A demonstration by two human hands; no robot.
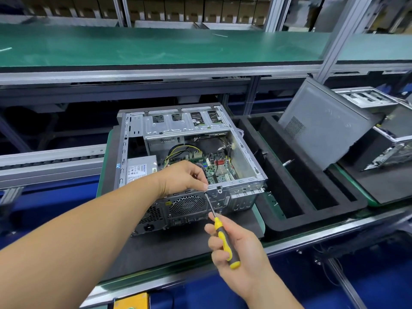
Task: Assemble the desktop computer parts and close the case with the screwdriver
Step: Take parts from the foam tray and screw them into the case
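at the open case's rear rim, left hand pinches something tiny, probably a slippery screw; right hand grips the stiff screwdriver's rubbery handle.

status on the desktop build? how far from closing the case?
Done: green motherboard, grey power supply and coloured wiring sit inside the open silver metal case.
In hand: right hand grips the yellow-and-grey screwdriver, tip at the case's rear top edge, where the left hand pinches, probably steadying a screw too small to see.
Left: the grey side panel leans in the black foam tray, not fitted.
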